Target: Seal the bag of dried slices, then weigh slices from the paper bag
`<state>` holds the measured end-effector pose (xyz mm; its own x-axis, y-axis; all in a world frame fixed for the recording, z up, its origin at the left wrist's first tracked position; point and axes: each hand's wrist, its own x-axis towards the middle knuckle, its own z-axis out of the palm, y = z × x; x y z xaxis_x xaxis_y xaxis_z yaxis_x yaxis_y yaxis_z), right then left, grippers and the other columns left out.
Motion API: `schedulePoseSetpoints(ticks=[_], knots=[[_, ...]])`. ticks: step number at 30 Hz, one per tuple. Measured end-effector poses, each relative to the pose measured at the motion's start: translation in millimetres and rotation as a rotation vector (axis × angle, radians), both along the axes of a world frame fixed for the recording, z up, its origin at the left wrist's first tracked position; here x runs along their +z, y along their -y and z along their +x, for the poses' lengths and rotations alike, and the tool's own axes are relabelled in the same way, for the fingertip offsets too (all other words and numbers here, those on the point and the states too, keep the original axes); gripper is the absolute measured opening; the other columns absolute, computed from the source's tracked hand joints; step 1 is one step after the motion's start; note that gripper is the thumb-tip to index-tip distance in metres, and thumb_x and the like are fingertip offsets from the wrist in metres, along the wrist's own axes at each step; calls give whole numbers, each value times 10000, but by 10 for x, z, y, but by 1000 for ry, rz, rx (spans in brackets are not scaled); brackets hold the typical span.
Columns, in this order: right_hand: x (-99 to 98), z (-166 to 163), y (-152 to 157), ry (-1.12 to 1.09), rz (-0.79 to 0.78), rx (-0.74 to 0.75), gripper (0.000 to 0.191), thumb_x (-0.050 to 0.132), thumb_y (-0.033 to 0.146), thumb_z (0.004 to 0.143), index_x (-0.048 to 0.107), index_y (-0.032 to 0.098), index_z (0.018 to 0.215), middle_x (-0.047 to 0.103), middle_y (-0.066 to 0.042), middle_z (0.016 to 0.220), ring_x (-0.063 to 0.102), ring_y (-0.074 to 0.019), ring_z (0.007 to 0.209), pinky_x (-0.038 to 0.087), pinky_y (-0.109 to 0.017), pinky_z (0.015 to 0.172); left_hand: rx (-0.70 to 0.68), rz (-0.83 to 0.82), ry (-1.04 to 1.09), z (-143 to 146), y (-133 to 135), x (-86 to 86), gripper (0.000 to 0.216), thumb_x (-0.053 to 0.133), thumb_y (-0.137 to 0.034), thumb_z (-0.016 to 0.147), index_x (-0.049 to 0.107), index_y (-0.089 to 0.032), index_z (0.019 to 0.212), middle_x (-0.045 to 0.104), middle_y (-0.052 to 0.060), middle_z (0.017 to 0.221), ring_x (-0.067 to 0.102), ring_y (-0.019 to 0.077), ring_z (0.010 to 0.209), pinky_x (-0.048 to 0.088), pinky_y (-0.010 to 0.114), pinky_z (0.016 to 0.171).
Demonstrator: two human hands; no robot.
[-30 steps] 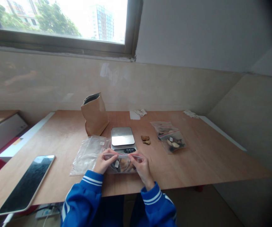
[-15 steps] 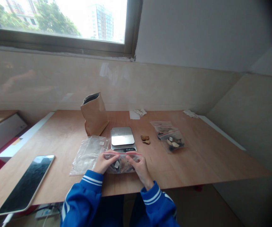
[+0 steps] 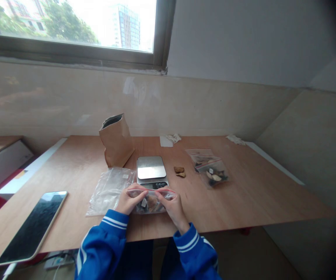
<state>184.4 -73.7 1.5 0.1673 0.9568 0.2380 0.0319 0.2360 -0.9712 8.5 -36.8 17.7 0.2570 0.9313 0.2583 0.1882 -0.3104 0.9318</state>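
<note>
Both my hands hold a small clear zip bag [image 3: 152, 202] with brown and dark dried pieces inside, at the near edge of the wooden table [image 3: 244, 194]. My left hand [image 3: 128, 200] pinches the bag's red-lined top at the left end. My right hand [image 3: 172, 206] pinches the same strip toward the middle-right. Just beyond the bag sits a small digital scale [image 3: 151, 169] with a bare steel platform.
A pile of unfilled clear bags [image 3: 109, 188] lies left of the scale, with a brown paper bag [image 3: 116, 140] standing behind. Two loose dried pieces [image 3: 180, 172] and filled zip bags [image 3: 211, 171] lie to the right. A tablet [image 3: 34, 225] rests at the near left.
My right hand has slid a little leftward along the bag's top strip. The bag has settled slightly lower on the table.
</note>
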Motion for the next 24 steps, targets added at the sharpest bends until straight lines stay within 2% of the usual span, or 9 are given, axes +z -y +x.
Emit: schedulePoseSetpoints(ticks=[9, 16, 20, 24], knots=[[-1, -11, 14, 3, 31, -30, 132, 690, 294, 766, 701, 164, 749, 657, -33, 747, 626, -166, 742, 498, -275, 698, -1, 5, 19, 27, -4, -34, 207, 669, -352, 772, 685, -145, 761, 677, 49, 786, 621, 149, 740, 500, 266, 714], [-6, 5, 14, -149, -73, 94, 191, 708, 343, 754, 693, 162, 814, 694, -31, 752, 647, -163, 720, 513, -262, 674, -70, -52, 56, 48, 16, 4, 220, 710, -358, 734, 697, -147, 796, 689, 59, 821, 634, 171, 800, 503, 291, 769], [-15, 1, 14, -227, -131, 162, 248, 715, 357, 747, 703, 172, 912, 719, -35, 792, 667, -168, 728, 532, -267, 676, -60, -77, 91, 62, 36, 35, 227, 726, -363, 714, 683, -140, 729, 673, 43, 741, 622, 152, 712, 504, 272, 693], [-37, 1, 13, -239, -138, 189, 231, 710, 368, 751, 713, 166, 863, 717, -37, 795, 667, -169, 740, 538, -268, 693, -46, -93, 104, 66, 47, 47, 224, 731, -357, 707, 683, -138, 710, 667, 36, 717, 615, 144, 682, 500, 261, 667]])
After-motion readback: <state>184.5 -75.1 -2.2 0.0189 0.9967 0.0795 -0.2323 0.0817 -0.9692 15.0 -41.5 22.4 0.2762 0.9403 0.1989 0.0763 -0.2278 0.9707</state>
